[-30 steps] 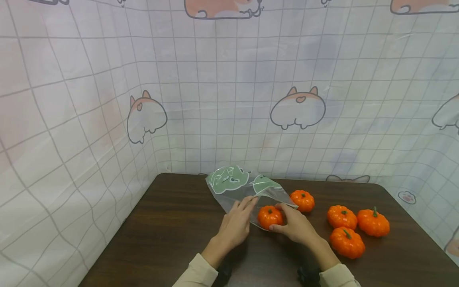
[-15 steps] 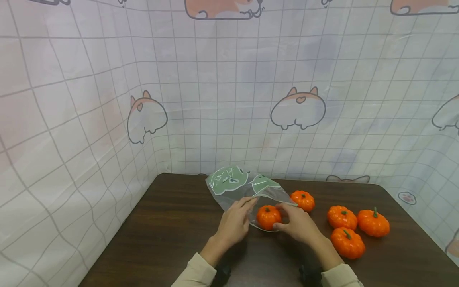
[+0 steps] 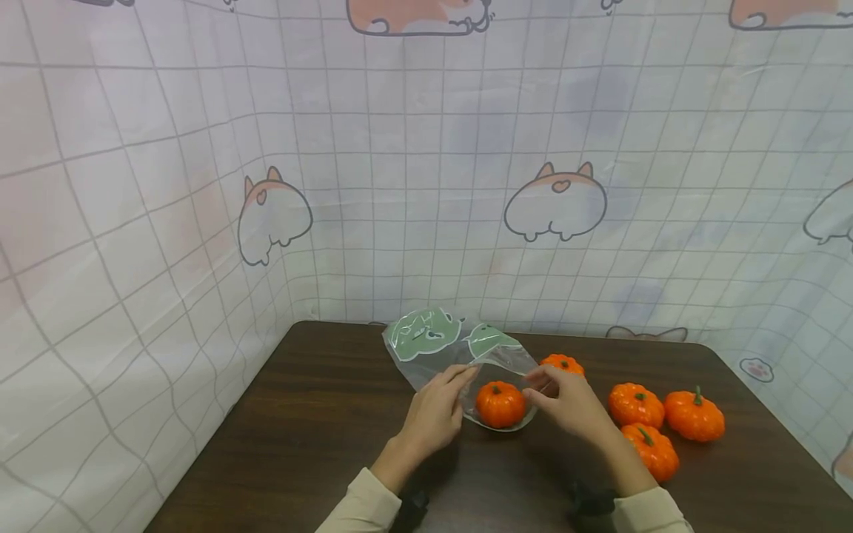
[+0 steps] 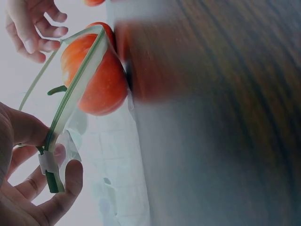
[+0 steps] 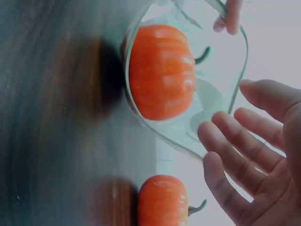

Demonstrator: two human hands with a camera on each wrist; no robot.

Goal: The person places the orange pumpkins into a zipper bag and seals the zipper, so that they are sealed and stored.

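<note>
A clear zip bag [image 3: 443, 364] with green printed figures lies on the dark table, its mouth spread toward me. Just inside that mouth sits an orange toy pumpkin [image 3: 500, 405] with a green stem. My left hand [image 3: 433, 414] pinches the bag's zip edge at the left; in the left wrist view its thumb lies on the green strip, close by a white slider [image 4: 47, 163]. At the mouth's right side is my right hand [image 3: 566, 403], its fingers loosely bent around nothing. The right wrist view shows its fingertips [image 5: 218, 120] right at the bag's rim, apart from the pumpkin.
Behind my right hand, another pumpkin [image 3: 562, 363] is partly covered. Farther right three more stand close together: a rear pumpkin [image 3: 635, 404], a right one [image 3: 694, 414] and a front one [image 3: 653, 453] partly behind my forearm. A patterned cloth [image 3: 426, 244] hangs behind the table [image 3: 320, 414].
My right hand has let go of the pumpkin in the bag's mouth and drawn back to the right. That pumpkin sits slightly farther left. My left hand stays at the bag's edge.
</note>
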